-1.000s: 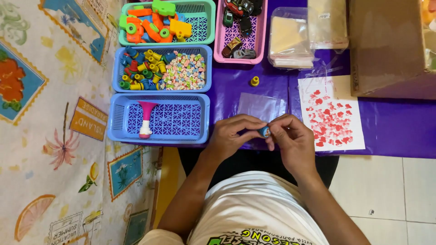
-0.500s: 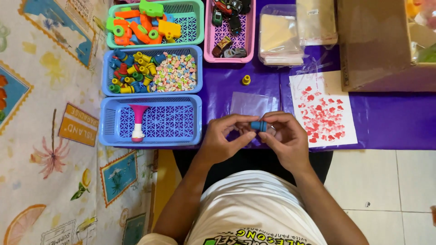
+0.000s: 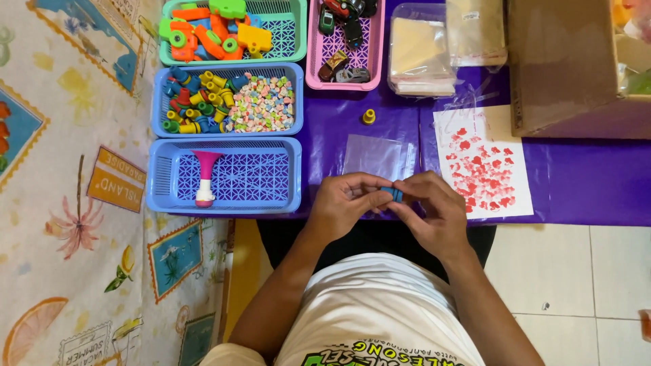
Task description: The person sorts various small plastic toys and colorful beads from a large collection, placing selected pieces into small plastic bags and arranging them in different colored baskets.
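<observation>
Both hands meet just below the centre of the frame, pinching one small blue piece [image 3: 391, 194] between their fingertips. The left hand [image 3: 342, 203] comes in from the lower left with its fingers curled narrow around the near end of the piece; the right hand [image 3: 434, 213] closes on the other end, thumb and forefinger tight against it. Only a short stretch of the blue piece shows between the fingers, so its shape cannot be told.

Just above the hands a clear plastic bag [image 3: 378, 156] lies flat on the purple table cover [image 3: 583, 183]. A small yellow piece [image 3: 368, 116] stands alone above the bag. To the right lies a white sheet with red heart shapes [image 3: 483, 165].

At centre left, a blue basket [image 3: 163, 177] holds a pink and white horn-shaped toy [image 3: 205, 177]. Above it a second blue basket [image 3: 296, 95] is filled with coloured pegs on its left and pale beads on its right. A green basket [image 3: 298, 30] of bright plastic parts sits in the upper left, a pink basket [image 3: 380, 41] of toy cars beside it. Stacked clear bags [image 3: 420, 57] and a cardboard box [image 3: 569, 61] fill the upper right.
</observation>
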